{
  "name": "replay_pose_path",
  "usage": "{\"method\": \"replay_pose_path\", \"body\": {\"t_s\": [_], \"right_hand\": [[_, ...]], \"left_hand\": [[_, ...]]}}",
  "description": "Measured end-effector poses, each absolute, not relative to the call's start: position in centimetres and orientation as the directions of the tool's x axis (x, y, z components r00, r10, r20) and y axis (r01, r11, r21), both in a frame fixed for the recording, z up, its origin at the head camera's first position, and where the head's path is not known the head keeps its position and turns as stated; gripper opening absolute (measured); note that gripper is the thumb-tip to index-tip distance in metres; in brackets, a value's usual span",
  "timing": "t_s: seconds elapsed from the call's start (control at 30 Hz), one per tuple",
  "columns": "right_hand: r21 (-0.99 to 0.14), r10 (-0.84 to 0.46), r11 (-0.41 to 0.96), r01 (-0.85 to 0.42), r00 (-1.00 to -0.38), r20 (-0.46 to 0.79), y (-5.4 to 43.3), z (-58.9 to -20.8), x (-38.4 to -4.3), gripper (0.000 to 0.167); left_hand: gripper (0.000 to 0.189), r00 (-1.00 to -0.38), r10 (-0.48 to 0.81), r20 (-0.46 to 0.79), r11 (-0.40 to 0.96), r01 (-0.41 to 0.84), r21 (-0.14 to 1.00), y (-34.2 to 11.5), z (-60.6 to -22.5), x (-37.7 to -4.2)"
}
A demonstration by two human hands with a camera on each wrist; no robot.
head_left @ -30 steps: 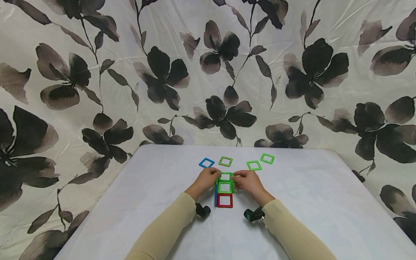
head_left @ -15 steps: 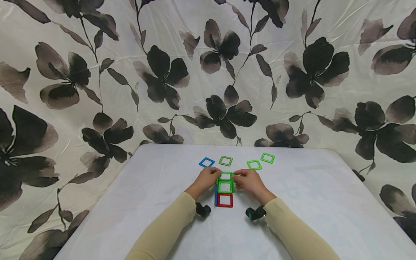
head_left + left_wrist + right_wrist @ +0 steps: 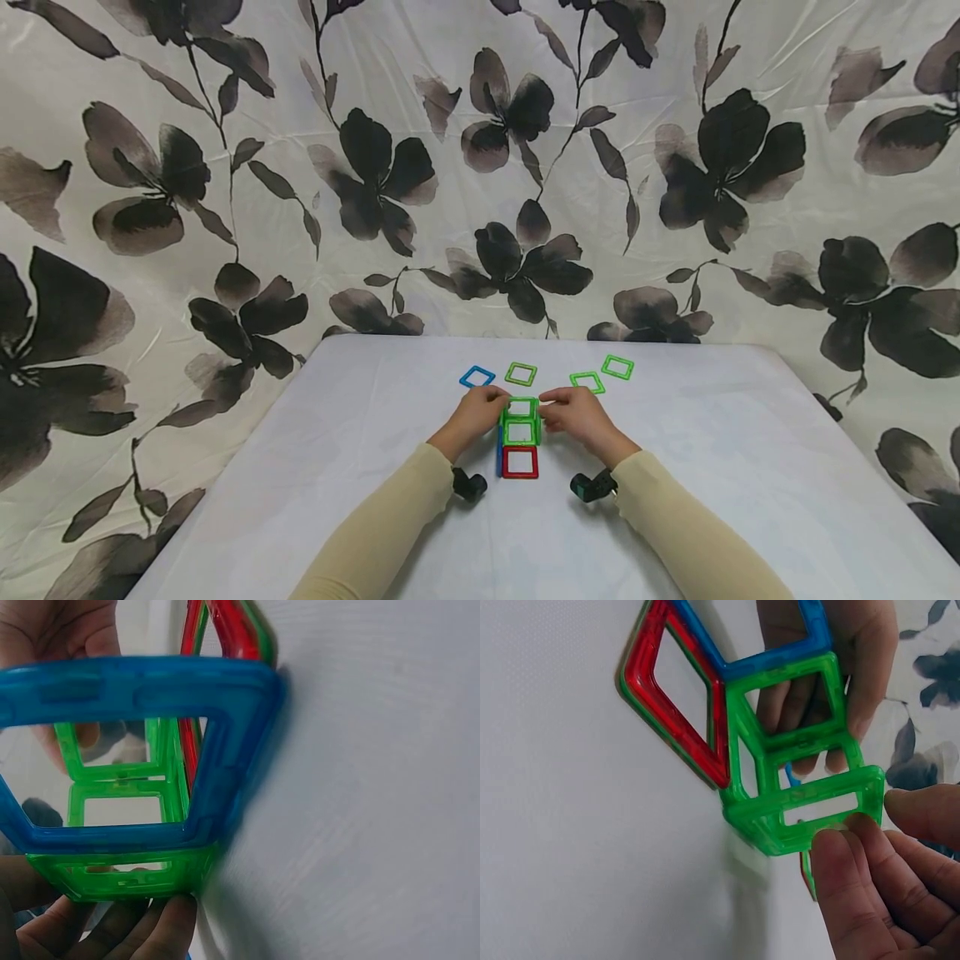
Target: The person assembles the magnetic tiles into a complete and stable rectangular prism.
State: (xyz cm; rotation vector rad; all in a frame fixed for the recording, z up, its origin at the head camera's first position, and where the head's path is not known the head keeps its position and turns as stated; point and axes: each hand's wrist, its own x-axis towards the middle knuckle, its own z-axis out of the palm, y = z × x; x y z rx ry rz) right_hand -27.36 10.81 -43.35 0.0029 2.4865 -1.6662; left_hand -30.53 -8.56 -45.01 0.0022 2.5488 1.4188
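Pinching a green rim with my left hand [image 3: 476, 414], blue tile [image 3: 225, 772] just nearer me; I'd guess this stuff is light, stiff and a bit slick, so grab the rims, since the seams could pop apart. The green box [image 3: 519, 418] sits between my hands, see-through, glossy frames, red tile [image 3: 673, 716] on its near side. My right hand [image 3: 581, 419] pinches its right rim.
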Motion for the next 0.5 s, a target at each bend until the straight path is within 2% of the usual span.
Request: {"method": "replay_pose_path", "body": {"t_s": [0.2, 0.4, 0.5], "right_hand": [[-0.88, -0.091, 0.475, 0.023, -0.993, -0.075, 11.6, -43.5, -28.2, 0.03], [-0.676, -0.165, 0.72, -0.156, -0.985, 0.051, 12.5, -43.4, -28.9, 0.028], [-0.587, -0.198, 0.784, -0.203, -0.977, 0.073, 12.8, -43.3, -29.2, 0.026]], "left_hand": [[0.028, -0.977, 0.112, -0.183, 0.531, -0.097, 0.842, -8.5, -45.0, -30.6], [0.029, -0.977, 0.118, -0.176, 0.521, -0.09, 0.849, -8.5, -44.8, -30.4], [0.03, -0.977, 0.123, -0.176, 0.526, -0.086, 0.846, -8.5, -44.9, -30.4]]}}
